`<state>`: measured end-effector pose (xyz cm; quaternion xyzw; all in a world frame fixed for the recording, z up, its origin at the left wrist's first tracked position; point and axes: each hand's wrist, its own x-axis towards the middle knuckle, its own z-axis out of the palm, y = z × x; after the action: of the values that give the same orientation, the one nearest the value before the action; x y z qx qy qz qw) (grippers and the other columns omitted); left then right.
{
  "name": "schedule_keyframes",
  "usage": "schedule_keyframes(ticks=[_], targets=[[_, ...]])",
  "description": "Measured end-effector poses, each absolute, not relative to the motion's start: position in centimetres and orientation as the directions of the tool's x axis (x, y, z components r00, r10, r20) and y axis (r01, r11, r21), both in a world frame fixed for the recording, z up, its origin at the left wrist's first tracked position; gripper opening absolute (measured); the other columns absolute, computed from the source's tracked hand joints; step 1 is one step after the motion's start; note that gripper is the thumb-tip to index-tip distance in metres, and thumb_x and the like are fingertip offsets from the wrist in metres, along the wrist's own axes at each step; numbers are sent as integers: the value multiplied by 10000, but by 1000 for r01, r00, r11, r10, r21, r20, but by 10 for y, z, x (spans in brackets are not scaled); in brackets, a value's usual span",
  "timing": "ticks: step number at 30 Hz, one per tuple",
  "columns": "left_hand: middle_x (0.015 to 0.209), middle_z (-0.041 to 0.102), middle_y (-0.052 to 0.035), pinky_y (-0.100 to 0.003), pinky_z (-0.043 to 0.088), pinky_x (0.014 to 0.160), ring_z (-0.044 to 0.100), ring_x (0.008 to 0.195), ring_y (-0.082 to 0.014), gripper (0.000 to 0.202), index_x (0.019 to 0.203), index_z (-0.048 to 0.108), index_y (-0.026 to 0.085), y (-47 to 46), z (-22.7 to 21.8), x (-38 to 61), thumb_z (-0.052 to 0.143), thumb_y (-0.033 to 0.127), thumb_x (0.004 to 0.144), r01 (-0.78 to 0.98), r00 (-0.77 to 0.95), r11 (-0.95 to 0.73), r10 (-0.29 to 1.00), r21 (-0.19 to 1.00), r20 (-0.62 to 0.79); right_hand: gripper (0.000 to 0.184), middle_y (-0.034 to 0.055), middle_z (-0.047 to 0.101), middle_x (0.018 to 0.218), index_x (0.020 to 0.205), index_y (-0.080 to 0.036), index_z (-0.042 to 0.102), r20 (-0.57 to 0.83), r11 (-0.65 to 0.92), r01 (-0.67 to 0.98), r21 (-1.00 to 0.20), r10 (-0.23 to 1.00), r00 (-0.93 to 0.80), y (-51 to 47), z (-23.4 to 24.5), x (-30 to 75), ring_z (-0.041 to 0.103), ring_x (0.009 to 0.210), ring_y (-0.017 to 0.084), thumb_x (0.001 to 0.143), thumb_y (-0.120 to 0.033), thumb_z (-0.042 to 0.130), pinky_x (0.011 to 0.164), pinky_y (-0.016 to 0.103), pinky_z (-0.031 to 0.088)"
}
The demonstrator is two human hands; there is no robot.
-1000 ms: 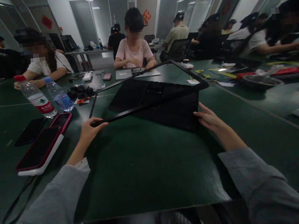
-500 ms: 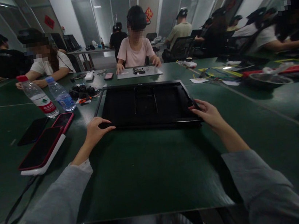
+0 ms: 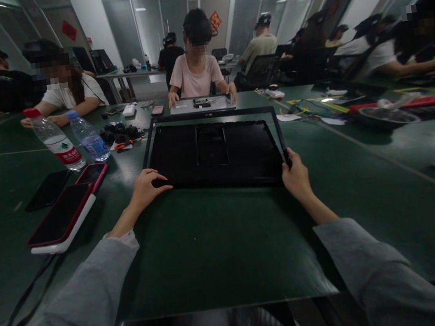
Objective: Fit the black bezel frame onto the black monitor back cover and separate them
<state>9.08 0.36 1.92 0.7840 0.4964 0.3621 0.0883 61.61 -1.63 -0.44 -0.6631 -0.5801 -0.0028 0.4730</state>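
Note:
A thin black monitor bezel (image 3: 211,114) with a small logo on its far bar is held between my two hands, tilted with the far side up. Under it lies a black monitor back cover (image 3: 172,155) with a raised rectangle in the middle; table shows through the gap between them at the far side. My left hand (image 3: 147,191) pinches the bezel's near left corner between thumb and fingers. At the near right corner, my right hand (image 3: 296,174) is closed round the side bar. The near edges overlap in dark, so their contact cannot be made out.
To the left stand two water bottles (image 3: 61,146), with phones (image 3: 62,214) closer in. Orange-handled pliers (image 3: 123,144) lie beyond the bezel's left side. Opposite, a person (image 3: 196,75) holds a grey panel (image 3: 182,110). Cables (image 3: 310,107) and a bowl (image 3: 390,116) lie right.
The bezel's far side has risen, widening the gap above the back cover. My right hand has turned more upright and wrapped round the side bar; my left hand has shifted slightly right.

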Motion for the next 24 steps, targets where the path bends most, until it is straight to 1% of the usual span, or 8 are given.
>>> schedule_keyframes(ticks=[4, 8, 12, 14, 16, 19, 21, 24], targets=[[1057, 747, -74, -498, 519, 1040, 635, 1175, -305, 249, 954, 809, 254, 6, 17, 92, 912, 405, 784, 697, 267, -500, 846, 513, 462, 646, 201, 632, 1493, 1515, -141, 537, 506, 97, 739, -667, 786, 354, -16, -6, 618, 588, 1420, 354, 891, -308, 539, 1245, 592, 413], [1036, 767, -76, -538, 480, 1089, 625, 1173, -316, 247, 952, 816, 270, 8, 18, 93, 912, 419, 781, 666, 295, -527, 836, 527, 463, 656, 223, 605, 1518, 1510, -140, 541, 451, 90, 698, -710, 820, 353, -14, -7, 620, 559, 1449, 389, 891, -353, 578, 1263, 631, 366], [1090, 763, -81, -568, 453, 1120, 632, 1169, -310, 258, 945, 814, 269, 8, 22, 94, 916, 433, 773, 652, 299, -524, 842, 549, 448, 640, 187, 642, 1487, 1480, -166, 574, 430, 90, 674, -733, 829, 357, -11, -10, 625, 568, 1446, 367, 864, -333, 610, 1271, 614, 367], [1160, 750, -91, -571, 437, 1145, 619, 1224, -312, 284, 956, 811, 265, 7, 23, 95, 907, 466, 780, 642, 299, -527, 841, 557, 451, 617, 162, 666, 1462, 1455, -180, 597, 434, 93, 668, -738, 824, 364, -10, -12, 628, 580, 1438, 340, 852, -311, 616, 1281, 578, 372], [1309, 708, -112, -578, 403, 1190, 568, 1341, -325, 346, 1032, 804, 259, 6, 23, 95, 881, 506, 801, 653, 241, -505, 845, 565, 477, 592, 150, 679, 1445, 1425, -189, 617, 436, 103, 657, -747, 822, 367, -7, -13, 632, 594, 1427, 324, 843, -295, 627, 1286, 553, 376], [1505, 600, -153, -578, 357, 1244, 466, 1489, -345, 496, 1242, 745, 234, 9, 19, 94, 816, 539, 857, 673, 51, -403, 862, 621, 504, 582, 142, 688, 1430, 1399, -200, 620, 415, 118, 618, -777, 834, 363, -1, -15, 639, 607, 1413, 318, 822, -274, 649, 1273, 547, 403], [1518, 588, -187, -554, 398, 1229, 497, 1480, -344, 566, 1343, 689, 193, 14, 15, 91, 757, 543, 903, 641, -50, -326, 885, 694, 462, 602, 146, 695, 1416, 1411, -197, 601, 398, 117, 599, -792, 843, 362, 4, -19, 644, 618, 1400, 321, 814, -263, 654, 1257, 560, 423], [1449, 650, -217, -517, 490, 1158, 621, 1362, -335, 592, 1388, 661, 142, 21, 11, 87, 714, 516, 933, 571, -112, -232, 928, 787, 354, 638, 168, 692, 1411, 1440, -179, 568, 396, 110, 608, -786, 845, 359, 10, -25, 649, 635, 1376, 336, 815, -265, 659, 1241, 586, 433]])
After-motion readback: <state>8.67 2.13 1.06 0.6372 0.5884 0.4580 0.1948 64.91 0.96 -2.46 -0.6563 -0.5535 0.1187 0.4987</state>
